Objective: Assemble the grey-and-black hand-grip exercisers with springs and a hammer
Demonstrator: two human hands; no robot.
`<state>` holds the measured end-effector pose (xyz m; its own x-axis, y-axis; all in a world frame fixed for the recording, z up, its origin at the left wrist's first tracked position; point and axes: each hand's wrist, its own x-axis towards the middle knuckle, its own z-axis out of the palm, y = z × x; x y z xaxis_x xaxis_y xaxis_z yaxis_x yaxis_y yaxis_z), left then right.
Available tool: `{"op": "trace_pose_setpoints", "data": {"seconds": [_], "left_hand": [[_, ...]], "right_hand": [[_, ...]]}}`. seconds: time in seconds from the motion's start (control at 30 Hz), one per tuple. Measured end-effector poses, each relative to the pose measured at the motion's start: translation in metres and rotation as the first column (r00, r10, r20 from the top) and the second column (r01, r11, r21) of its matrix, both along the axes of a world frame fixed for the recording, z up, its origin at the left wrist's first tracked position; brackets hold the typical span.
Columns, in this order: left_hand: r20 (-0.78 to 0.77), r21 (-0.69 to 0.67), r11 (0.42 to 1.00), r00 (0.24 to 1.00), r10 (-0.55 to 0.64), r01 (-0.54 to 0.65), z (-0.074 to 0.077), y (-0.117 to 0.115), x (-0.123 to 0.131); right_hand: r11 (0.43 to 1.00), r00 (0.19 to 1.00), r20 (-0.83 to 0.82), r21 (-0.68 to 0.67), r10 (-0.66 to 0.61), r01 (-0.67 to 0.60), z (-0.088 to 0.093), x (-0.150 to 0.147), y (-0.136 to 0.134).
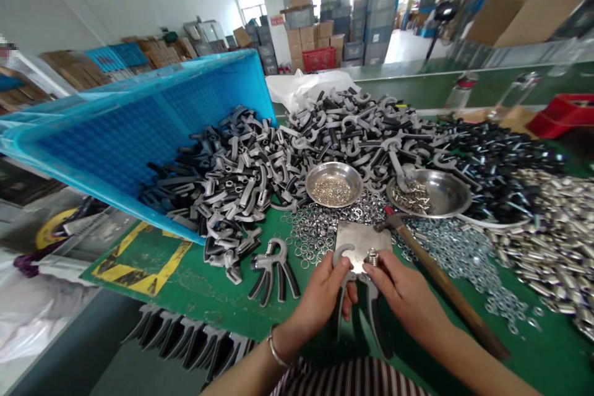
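My left hand [322, 288] is closed on a grey hooked hand-gripper handle [342, 252], its black-and-grey grip pointing down. In my right hand [406, 291] is a second hand-gripper handle [379, 328] with a coil spring [372, 256] at its top. Both parts are held close together just in front of a square metal plate [359, 238]. Whether they are joined is hidden by the fingers. Two assembled hand grippers [275, 272] lie on the green table left of my left hand. A wooden-handled hammer [443, 278] rests to the right of my right hand.
A tipped blue crate [139, 117] spills grey handles [245, 179] onto the table. Metal bowls of small parts [334, 189] [448, 192] stand behind the plate. Loose rings [306, 238], nuts [468, 260], metal cylinders [557, 235] and black knobs [501, 154] are heaped around.
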<state>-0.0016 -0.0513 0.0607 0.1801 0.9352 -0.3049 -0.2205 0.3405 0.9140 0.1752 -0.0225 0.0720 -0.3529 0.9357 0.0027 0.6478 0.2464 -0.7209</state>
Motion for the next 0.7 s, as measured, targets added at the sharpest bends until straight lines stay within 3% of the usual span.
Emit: {"op": "trace_pose_setpoints", "data": {"seconds": [0.17, 0.33, 0.47, 0.6, 0.7], "left_hand": [[-0.128, -0.014, 1.000, 0.992, -0.009, 0.007, -0.003, -0.002, 0.019], [-0.252, 0.069, 0.998, 0.968, 0.008, 0.009, -0.001, -0.005, 0.032], [-0.327, 0.139, 0.990, 0.944, 0.032, 0.014, -0.005, -0.011, 0.035], [-0.577, 0.209, 0.958, 0.816, -0.039, 0.194, -0.011, -0.014, 0.023], [-0.720, 0.262, 0.865, 0.683, -0.119, 0.428, -0.006, -0.015, 0.009]], "right_hand": [[0.999, 0.997, 0.065, 0.013, 0.043, -0.044, -0.003, 0.003, 0.002], [0.999, 0.998, -0.041, 0.035, 0.037, -0.035, -0.004, 0.008, 0.000], [0.999, 0.993, -0.118, -0.041, 0.018, -0.023, -0.005, 0.013, -0.004], [0.985, 0.988, -0.127, -0.138, 0.086, -0.104, 0.000, 0.021, -0.008], [0.958, 0.972, -0.161, -0.204, 0.172, -0.203, 0.007, 0.027, -0.013]]}}
